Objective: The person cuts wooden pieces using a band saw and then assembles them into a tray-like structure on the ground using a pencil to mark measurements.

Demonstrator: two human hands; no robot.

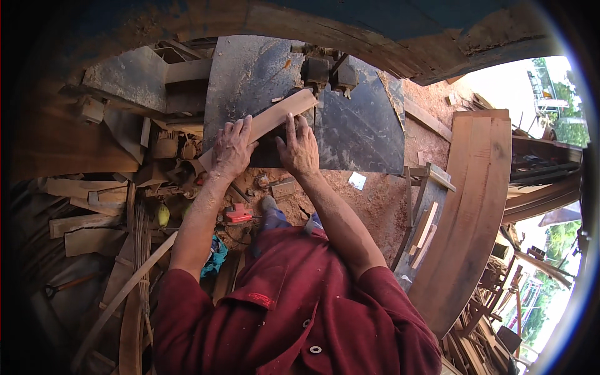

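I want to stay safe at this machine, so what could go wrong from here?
The right hand touches the wooden board near its far end, close to the dark blocks; the hand could slip toward them. The board lies slanted on the dark table and might twist if the left hand loosens. Sawdust around the foot could make footing slippery.

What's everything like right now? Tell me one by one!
Dark table: dusty.
Wooden piece: slanted over the dark table.
Left hand: resting on the wooden piece.
Right hand: touching the wooden piece, thumb spread.
Ground: strewn with sawdust.
Red thing: lying down; on or off, can't tell.
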